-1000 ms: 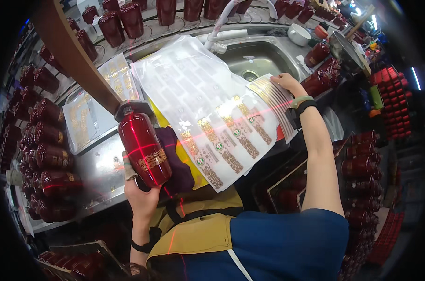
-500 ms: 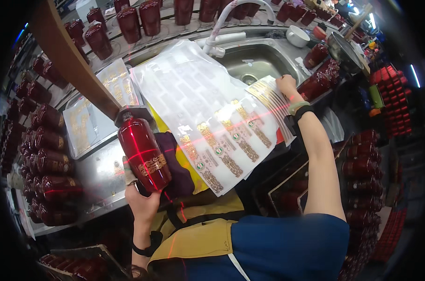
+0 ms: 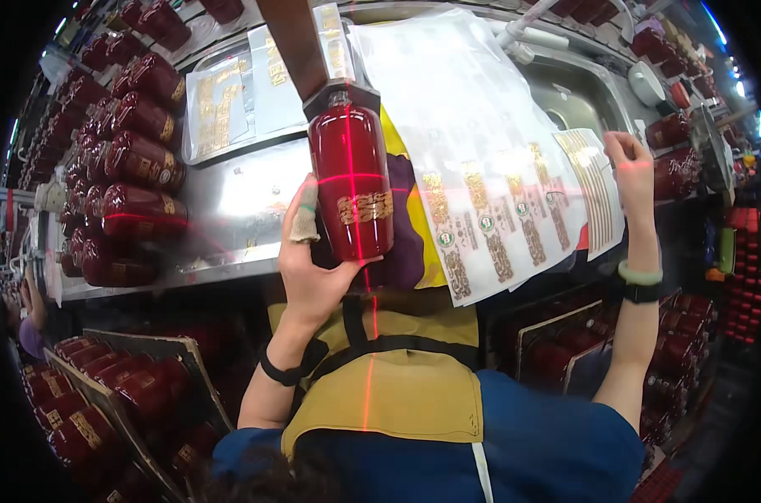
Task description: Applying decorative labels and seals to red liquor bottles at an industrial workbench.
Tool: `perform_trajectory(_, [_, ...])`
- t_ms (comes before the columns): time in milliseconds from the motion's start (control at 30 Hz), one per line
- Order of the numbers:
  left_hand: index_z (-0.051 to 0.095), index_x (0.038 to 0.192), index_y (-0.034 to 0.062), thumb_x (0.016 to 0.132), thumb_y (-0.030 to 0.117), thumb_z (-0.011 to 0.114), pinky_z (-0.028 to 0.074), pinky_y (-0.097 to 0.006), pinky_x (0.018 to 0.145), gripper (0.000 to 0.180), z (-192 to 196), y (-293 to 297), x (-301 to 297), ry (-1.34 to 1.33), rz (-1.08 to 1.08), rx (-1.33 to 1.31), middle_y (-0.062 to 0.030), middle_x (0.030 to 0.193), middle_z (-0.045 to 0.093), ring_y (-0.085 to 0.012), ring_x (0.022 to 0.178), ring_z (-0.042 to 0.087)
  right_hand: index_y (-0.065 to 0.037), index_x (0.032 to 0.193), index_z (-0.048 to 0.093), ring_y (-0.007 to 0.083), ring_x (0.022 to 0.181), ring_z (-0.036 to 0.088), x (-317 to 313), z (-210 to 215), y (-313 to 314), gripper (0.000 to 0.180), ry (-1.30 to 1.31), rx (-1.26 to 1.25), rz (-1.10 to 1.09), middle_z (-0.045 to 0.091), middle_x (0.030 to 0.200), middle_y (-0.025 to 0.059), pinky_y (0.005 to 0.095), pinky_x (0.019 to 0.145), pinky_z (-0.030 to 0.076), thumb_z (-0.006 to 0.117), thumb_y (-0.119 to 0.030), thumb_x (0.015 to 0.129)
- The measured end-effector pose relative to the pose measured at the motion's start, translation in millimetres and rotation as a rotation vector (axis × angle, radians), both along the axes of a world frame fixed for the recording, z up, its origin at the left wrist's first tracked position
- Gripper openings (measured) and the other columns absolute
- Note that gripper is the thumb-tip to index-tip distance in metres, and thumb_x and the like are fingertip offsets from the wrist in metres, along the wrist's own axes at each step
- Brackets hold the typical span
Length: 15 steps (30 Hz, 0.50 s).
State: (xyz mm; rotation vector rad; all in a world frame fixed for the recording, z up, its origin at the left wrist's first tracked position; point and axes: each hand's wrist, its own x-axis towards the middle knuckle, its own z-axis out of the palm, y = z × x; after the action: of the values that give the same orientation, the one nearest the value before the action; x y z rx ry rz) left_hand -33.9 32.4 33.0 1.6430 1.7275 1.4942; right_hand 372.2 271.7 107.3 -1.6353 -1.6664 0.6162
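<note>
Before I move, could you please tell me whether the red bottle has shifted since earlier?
No, the red bottle still sits at the end of the wooden beam.

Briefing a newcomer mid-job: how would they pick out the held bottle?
From the steel sink, upper right, go left past the printed sheets to the brown bar. At its lower end is a red bottle with a gold pattern. Unlike the bottles massed at left, it is in the left hand, two red light lines crossing on it.
</note>
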Motion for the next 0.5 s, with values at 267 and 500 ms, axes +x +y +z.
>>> perform_trajectory(267, [0.036, 0.157, -0.0049, 0.069, 0.011, 0.094, 0.049, -0.037, 0.105, 0.106, -3.9, -9.8, -5.8, 0.064, -0.003, -0.059, -0.0224, 0.139, 0.064, -0.0277, 0.123, 0.065, 0.001, 0.093, 0.073, 0.0092, 0.068, 0.054, -125.1, 16.2, -117.3, 0.012, -0.056, -0.025, 0.397, 0.066, 0.077, 0.0029, 0.0259, 0.064, 0.043, 0.076, -0.01, 0.091])
perform_trajectory(500, [0.039, 0.156, -0.0042, 0.073, 0.014, 0.092, 0.051, -0.04, 0.103, 0.1, -11.4, -11.9, -7.6, -0.024, -0.012, -0.103, -0.023, 0.14, 0.06, -0.0336, 0.125, 0.062, 0.001, 0.088, 0.071, 0.0137, 0.066, 0.054, -175.5, -14.3, -150.2, 0.014, 0.069, -0.115, 0.57, 0.064, 0.076, 0.0065, 0.0301, 0.061, 0.042, 0.078, -0.011, 0.089])
